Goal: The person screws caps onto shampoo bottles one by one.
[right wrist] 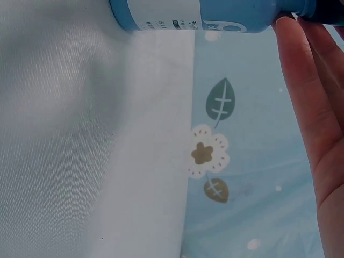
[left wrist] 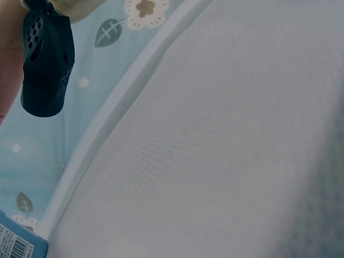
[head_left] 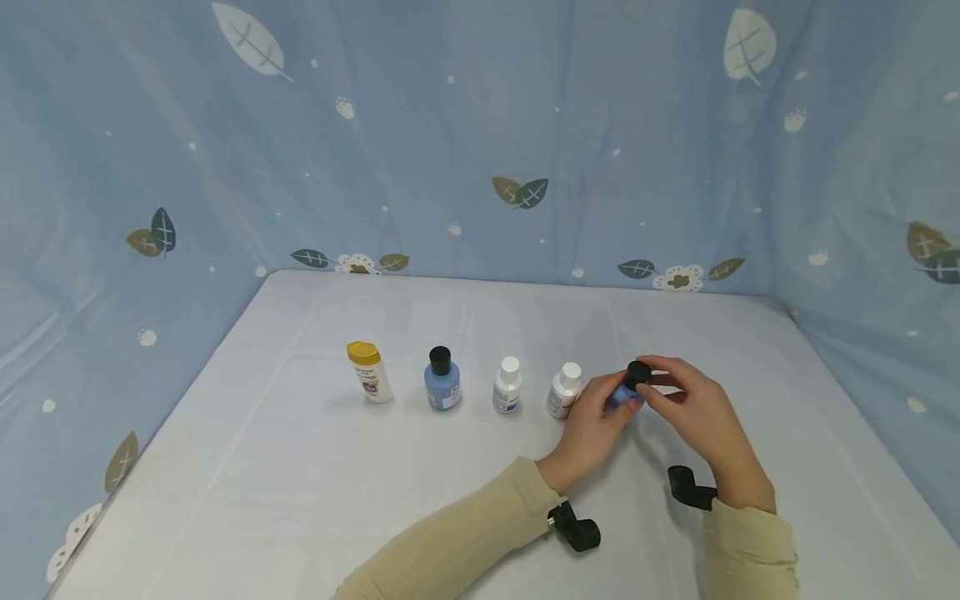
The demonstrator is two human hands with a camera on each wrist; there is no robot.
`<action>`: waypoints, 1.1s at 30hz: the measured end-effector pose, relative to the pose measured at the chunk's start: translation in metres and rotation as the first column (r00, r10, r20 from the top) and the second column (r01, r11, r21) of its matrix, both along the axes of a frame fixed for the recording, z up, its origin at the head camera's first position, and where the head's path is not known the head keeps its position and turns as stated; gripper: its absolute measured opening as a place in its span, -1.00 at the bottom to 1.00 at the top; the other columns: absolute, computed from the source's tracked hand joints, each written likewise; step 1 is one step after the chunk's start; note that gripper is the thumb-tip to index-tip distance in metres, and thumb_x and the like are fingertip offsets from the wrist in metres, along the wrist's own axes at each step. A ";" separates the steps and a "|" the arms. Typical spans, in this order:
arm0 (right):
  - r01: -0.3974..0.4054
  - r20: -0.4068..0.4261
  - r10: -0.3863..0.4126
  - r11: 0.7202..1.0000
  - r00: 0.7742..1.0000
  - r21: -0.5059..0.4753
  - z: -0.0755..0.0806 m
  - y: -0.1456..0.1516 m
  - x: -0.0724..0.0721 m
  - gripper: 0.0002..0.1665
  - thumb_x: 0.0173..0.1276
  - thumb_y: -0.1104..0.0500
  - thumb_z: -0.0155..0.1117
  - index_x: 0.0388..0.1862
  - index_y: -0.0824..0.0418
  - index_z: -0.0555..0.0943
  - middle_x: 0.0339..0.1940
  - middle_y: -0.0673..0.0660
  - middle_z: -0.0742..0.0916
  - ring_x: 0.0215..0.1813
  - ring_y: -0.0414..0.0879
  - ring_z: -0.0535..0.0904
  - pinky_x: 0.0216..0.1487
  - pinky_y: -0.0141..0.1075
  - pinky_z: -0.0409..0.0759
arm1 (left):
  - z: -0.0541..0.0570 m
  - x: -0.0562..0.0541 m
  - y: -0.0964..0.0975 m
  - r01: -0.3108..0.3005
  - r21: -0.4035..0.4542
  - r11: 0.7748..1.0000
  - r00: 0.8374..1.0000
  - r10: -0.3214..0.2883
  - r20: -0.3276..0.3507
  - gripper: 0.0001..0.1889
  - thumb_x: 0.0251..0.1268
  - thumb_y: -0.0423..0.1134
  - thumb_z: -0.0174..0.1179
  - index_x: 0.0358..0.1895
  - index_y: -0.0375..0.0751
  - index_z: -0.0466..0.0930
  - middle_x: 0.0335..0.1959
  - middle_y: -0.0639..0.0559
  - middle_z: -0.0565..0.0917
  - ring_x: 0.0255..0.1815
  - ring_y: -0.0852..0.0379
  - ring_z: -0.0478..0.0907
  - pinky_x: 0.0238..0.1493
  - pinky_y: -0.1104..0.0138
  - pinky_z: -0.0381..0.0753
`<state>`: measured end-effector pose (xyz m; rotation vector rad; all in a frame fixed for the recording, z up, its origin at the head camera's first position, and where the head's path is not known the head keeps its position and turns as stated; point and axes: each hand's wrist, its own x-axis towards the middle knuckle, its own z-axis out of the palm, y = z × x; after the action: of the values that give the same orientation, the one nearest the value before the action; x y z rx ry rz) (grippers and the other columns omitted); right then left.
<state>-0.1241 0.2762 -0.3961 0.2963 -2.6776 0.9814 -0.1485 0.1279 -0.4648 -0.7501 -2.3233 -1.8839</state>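
At the right end of a row of bottles, my left hand (head_left: 588,429) grips the body of a small blue bottle (head_left: 624,396). Its black cap (head_left: 638,372) is pinched by the fingers and thumb of my right hand (head_left: 697,404). Much of the bottle's body is hidden behind the left hand. The right wrist view shows the blue bottle (right wrist: 242,12) with its white label, the right fingers (right wrist: 303,80) at its neck. A blue corner with a barcode label (left wrist: 16,244) shows low in the left wrist view.
Just left of my left hand stands a white bottle (head_left: 563,396), with another white bottle (head_left: 507,387) beside it. Further left are a blue bottle with a black cap (head_left: 442,385) and a cream bottle with a yellow cap (head_left: 372,379). A patterned blue curtain (head_left: 450,142) backs the white table (head_left: 300,500).
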 end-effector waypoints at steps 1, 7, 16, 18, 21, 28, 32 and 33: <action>0.004 0.006 -0.004 1.000 1.000 0.001 0.000 0.000 0.000 -0.53 0.22 0.03 0.20 0.12 0.07 0.46 0.00 0.09 0.58 -0.08 -0.02 0.54 -0.28 -0.49 0.48 | -0.001 0.000 0.000 -0.004 -0.002 1.000 1.000 0.004 -0.004 -0.57 0.28 -0.06 0.03 0.22 0.06 0.34 0.08 0.18 0.41 0.09 0.33 0.32 0.05 0.41 0.33; 0.023 0.050 -0.023 1.000 0.999 -0.002 -0.002 0.000 0.001 -0.52 0.22 -0.01 0.20 0.12 0.04 0.45 -0.03 0.07 0.60 -0.09 -0.04 0.54 -0.28 -0.41 0.50 | -0.002 0.001 0.000 -0.015 0.006 1.000 1.000 0.015 0.015 -0.59 0.27 -0.05 0.05 0.18 0.04 0.38 0.04 0.17 0.43 0.07 0.33 0.34 0.05 0.42 0.32; -0.061 0.027 0.061 0.998 0.998 -0.005 -0.002 0.004 -0.001 -0.50 0.24 0.11 0.19 0.18 0.06 0.40 0.04 0.10 0.56 -0.03 -0.02 0.50 -0.26 -0.44 0.48 | 0.000 0.000 0.001 -0.007 0.014 1.000 1.000 0.007 0.021 -0.59 0.26 -0.04 0.05 0.18 0.08 0.37 0.04 0.20 0.42 0.07 0.34 0.33 0.06 0.41 0.32; -0.057 0.042 0.057 0.998 0.997 -0.008 -0.001 0.004 0.000 -0.50 0.25 0.10 0.18 0.19 0.06 0.40 0.05 0.08 0.55 -0.03 -0.04 0.50 -0.25 -0.42 0.49 | -0.001 -0.001 0.001 -0.010 0.011 1.000 1.000 0.010 0.018 -0.59 0.26 -0.03 0.05 0.18 0.08 0.38 0.04 0.21 0.42 0.07 0.35 0.33 0.06 0.41 0.32; -0.036 0.063 0.037 0.999 0.997 -0.010 -0.001 0.004 0.001 -0.51 0.25 0.07 0.18 0.18 0.03 0.40 0.06 0.04 0.54 -0.02 -0.06 0.50 -0.24 -0.38 0.50 | -0.001 -0.001 0.001 -0.012 0.004 1.000 1.000 0.011 0.011 -0.59 0.26 -0.03 0.04 0.18 0.07 0.37 0.04 0.20 0.42 0.08 0.35 0.32 0.07 0.41 0.31; -0.006 0.059 0.006 1.000 0.998 -0.004 -0.002 0.002 0.000 -0.52 0.24 0.03 0.19 0.15 0.03 0.42 0.00 0.08 0.58 -0.04 -0.03 0.51 -0.24 -0.39 0.49 | 0.000 -0.001 0.000 -0.005 0.004 1.000 1.000 0.005 0.003 -0.60 0.28 -0.05 0.04 0.19 0.09 0.36 0.05 0.20 0.41 0.07 0.34 0.32 0.05 0.41 0.32; 0.010 0.065 -0.009 1.000 0.998 -0.005 -0.002 0.001 0.000 -0.51 0.23 0.00 0.20 0.14 0.04 0.42 -0.03 0.09 0.60 -0.03 -0.03 0.51 -0.23 -0.40 0.48 | 0.000 -0.001 0.000 -0.004 0.005 1.000 1.000 0.004 -0.005 -0.60 0.28 -0.05 0.03 0.19 0.10 0.36 0.05 0.21 0.42 0.07 0.35 0.32 0.05 0.42 0.33; 0.014 0.069 -0.013 1.000 0.998 -0.006 -0.002 0.001 0.000 -0.50 0.22 -0.01 0.20 0.14 0.04 0.42 -0.03 0.09 0.60 -0.03 -0.04 0.50 -0.23 -0.40 0.47 | 0.000 -0.001 0.000 -0.004 0.004 1.000 1.000 0.004 -0.007 -0.60 0.28 -0.05 0.03 0.19 0.10 0.36 0.05 0.21 0.42 0.07 0.35 0.32 0.05 0.42 0.33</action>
<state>-0.1245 0.2773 -0.3981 0.2474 -2.7336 1.0141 -0.1492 0.1279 -0.4647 -0.7500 -2.3148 -1.8804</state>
